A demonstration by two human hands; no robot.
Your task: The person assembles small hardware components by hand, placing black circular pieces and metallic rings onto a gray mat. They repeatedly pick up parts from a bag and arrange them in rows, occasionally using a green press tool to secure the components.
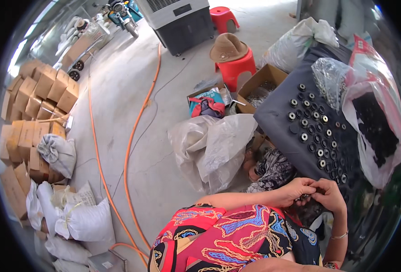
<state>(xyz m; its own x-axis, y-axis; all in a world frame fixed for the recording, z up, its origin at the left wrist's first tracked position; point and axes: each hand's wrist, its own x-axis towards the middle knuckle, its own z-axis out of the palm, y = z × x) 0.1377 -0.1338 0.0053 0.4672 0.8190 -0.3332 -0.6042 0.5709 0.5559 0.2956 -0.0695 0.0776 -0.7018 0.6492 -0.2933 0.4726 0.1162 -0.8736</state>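
Note:
My left hand (294, 190) and my right hand (329, 194) meet at the near edge of a dark cloth-covered work surface (277, 106). The fingers of both are pinched together around small dark pieces, mostly hidden by the fingers, so their kind cannot be made out. Just beyond my hands, many small round black rings (312, 147) lie spread over the cloth. Several of them have a shiny metal centre (304, 136). To the right, an open white and red sack (352, 106) holds a mass of small black parts (376, 129).
A clear plastic bag (332, 81) lies on the cloth's far side. Beyond the surface are an open carton (273, 75) of small metal parts and a red stool (236, 68) bearing a hat. Plastic sheeting (214, 149) covers floor to the left. Orange hoses (135, 131) cross the floor; cartons (42, 90) stand far left.

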